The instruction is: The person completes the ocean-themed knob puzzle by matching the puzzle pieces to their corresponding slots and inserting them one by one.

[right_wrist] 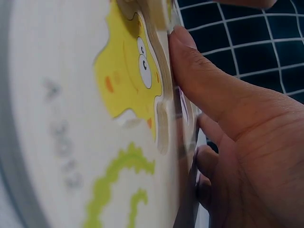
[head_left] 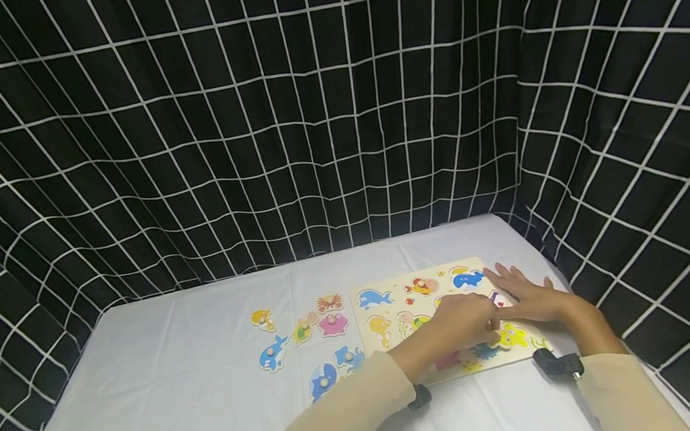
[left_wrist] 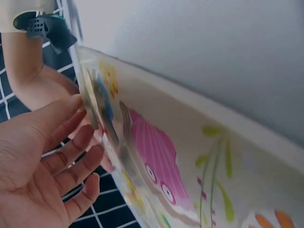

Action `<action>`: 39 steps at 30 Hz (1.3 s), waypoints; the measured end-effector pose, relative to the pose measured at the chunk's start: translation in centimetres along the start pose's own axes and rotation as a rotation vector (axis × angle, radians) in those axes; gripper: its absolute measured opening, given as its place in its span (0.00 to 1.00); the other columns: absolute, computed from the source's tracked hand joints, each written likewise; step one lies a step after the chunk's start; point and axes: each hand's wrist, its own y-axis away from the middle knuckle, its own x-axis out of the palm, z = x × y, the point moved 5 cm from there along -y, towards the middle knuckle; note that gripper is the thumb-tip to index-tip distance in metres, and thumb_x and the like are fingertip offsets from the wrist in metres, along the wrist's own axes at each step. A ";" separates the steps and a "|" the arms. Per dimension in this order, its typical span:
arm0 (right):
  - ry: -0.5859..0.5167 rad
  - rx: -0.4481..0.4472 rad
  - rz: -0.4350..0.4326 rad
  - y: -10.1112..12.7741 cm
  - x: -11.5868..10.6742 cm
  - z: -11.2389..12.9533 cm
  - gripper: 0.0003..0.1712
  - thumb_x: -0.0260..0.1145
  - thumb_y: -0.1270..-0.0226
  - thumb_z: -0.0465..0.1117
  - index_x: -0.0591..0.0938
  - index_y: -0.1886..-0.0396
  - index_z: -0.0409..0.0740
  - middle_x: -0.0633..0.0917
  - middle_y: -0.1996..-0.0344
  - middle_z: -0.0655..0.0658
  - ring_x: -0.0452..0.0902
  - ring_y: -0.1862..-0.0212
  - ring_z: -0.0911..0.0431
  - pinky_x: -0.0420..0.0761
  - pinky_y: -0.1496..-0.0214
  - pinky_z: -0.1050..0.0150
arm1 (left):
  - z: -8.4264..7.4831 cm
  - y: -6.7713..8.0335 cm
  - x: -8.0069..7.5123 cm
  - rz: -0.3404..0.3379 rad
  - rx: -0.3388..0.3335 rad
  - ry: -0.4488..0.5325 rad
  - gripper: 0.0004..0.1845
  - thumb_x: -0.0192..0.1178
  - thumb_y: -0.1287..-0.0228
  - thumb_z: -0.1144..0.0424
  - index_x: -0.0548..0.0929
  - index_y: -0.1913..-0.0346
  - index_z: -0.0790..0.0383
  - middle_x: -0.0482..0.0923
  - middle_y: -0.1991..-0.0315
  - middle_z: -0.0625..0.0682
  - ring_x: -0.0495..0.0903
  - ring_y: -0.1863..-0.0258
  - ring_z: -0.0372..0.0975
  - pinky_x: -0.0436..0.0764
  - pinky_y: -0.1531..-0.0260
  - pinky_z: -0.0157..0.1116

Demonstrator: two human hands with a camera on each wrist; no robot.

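Note:
A wooden peg puzzle board [head_left: 357, 298] with sea-animal pictures lies on the table. My left hand [head_left: 465, 316] is over its right half. In the left wrist view, the left hand [left_wrist: 52, 156] has its thumb and bent fingers at the edge of a thin wooden puzzle piece [left_wrist: 91, 97], whose picture is hidden. My right hand [head_left: 534, 300] rests spread on the board's right edge, thumb toward the left fingers. Beside it are the penguin picture [head_left: 498, 299] and the yellow starfish picture [head_left: 512, 335]. In the right wrist view, the right thumb [right_wrist: 199, 71] lies straight along the board near the starfish [right_wrist: 133, 71].
Loose knobbed pieces lie left of the board: a seahorse [head_left: 263, 319], a whale [head_left: 272, 354], a turtle [head_left: 305, 328], a crab [head_left: 329, 303], a pink shell [head_left: 334, 324] and more blue ones [head_left: 323, 380]. Black grid-patterned curtains [head_left: 319, 146] stand behind the white table [head_left: 184, 364].

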 end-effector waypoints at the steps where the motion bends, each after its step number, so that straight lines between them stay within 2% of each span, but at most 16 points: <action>1: 0.002 -0.002 -0.001 0.0 0.0 0.0 0.58 0.67 0.38 0.65 0.52 0.19 0.43 0.43 0.21 0.28 0.29 0.23 0.28 0.23 0.39 0.19 | -0.1 -0.1 0.1 -0.004 0.005 -0.005 0.03 0.72 0.39 0.45 0.89 0.62 0.32 0.84 0.65 0.26 0.72 0.72 0.22 0.71 0.71 0.28; 7: -0.003 -0.013 -0.005 0.0 -0.1 0.0 0.59 0.69 0.41 0.64 0.52 0.19 0.44 0.43 0.21 0.28 0.29 0.23 0.27 0.23 0.40 0.20 | -0.8 -0.5 0.2 -0.059 0.016 -0.008 0.05 0.71 0.39 0.44 0.89 0.61 0.33 0.84 0.64 0.26 0.72 0.72 0.21 0.70 0.72 0.26; 16: -0.009 -0.013 -0.005 -0.2 0.1 -0.2 0.58 0.69 0.42 0.61 0.53 0.19 0.45 0.43 0.21 0.28 0.29 0.23 0.28 0.22 0.39 0.20 | -1.4 -0.5 0.3 -0.124 -0.009 0.004 0.06 0.71 0.39 0.45 0.90 0.59 0.33 0.85 0.62 0.28 0.77 0.70 0.23 0.72 0.71 0.28; 23: -0.011 0.005 -0.009 -0.4 0.3 -0.4 0.58 0.69 0.43 0.59 0.53 0.19 0.45 0.43 0.21 0.29 0.28 0.22 0.28 0.22 0.39 0.20 | -1.7 -0.7 0.6 -0.178 -0.002 0.000 0.05 0.71 0.38 0.46 0.90 0.60 0.34 0.85 0.64 0.28 0.73 0.73 0.22 0.69 0.73 0.25; 32: -0.009 0.000 -0.009 -0.5 0.4 -0.6 0.61 0.72 0.47 0.58 0.53 0.19 0.46 0.42 0.20 0.29 0.28 0.22 0.29 0.22 0.39 0.20 | -2.4 -0.8 0.8 -0.189 -0.018 -0.010 0.03 0.70 0.36 0.48 0.90 0.61 0.34 0.85 0.67 0.29 0.70 0.77 0.24 0.67 0.75 0.25; 39: -0.027 0.004 0.002 -0.3 0.2 -0.5 0.55 0.67 0.38 0.61 0.53 0.19 0.45 0.43 0.21 0.29 0.29 0.22 0.29 0.22 0.39 0.21 | -2.0 -0.4 0.7 -0.179 -0.014 -0.022 0.04 0.69 0.36 0.45 0.89 0.64 0.35 0.81 0.76 0.31 0.70 0.80 0.26 0.67 0.80 0.28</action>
